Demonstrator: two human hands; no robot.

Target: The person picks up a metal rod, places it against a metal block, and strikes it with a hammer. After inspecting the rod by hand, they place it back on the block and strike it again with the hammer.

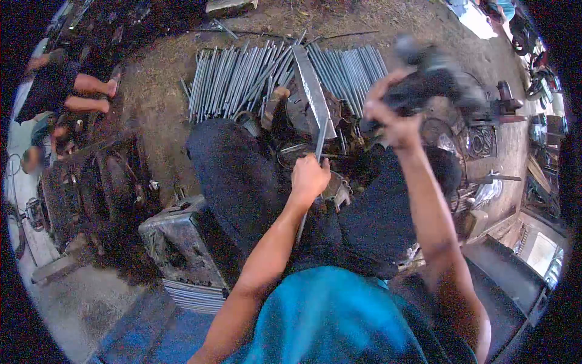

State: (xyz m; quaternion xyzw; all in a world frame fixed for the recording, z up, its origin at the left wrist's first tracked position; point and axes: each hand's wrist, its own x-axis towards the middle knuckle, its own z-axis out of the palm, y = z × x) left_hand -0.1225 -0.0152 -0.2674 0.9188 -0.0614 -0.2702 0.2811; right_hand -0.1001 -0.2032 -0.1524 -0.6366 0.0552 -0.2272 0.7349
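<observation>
My left hand is closed around the narrow shank of a long flat metal blade. The blade points away from me, over a dark cluttered work spot between my knees. Its broad face is bright grey, and the thin shank runs back below my fist. My right hand is raised to the right of the blade, its fingers wrapped around a dark bulky tool. Motion smears that tool, so its exact kind cannot be made out. It is apart from the blade.
Several metal rods lie in rows on the dirt floor ahead, with a second bundle beside them. A worn metal box stands by my left knee. Bare legs of another person show at left. A bench vise stands at right.
</observation>
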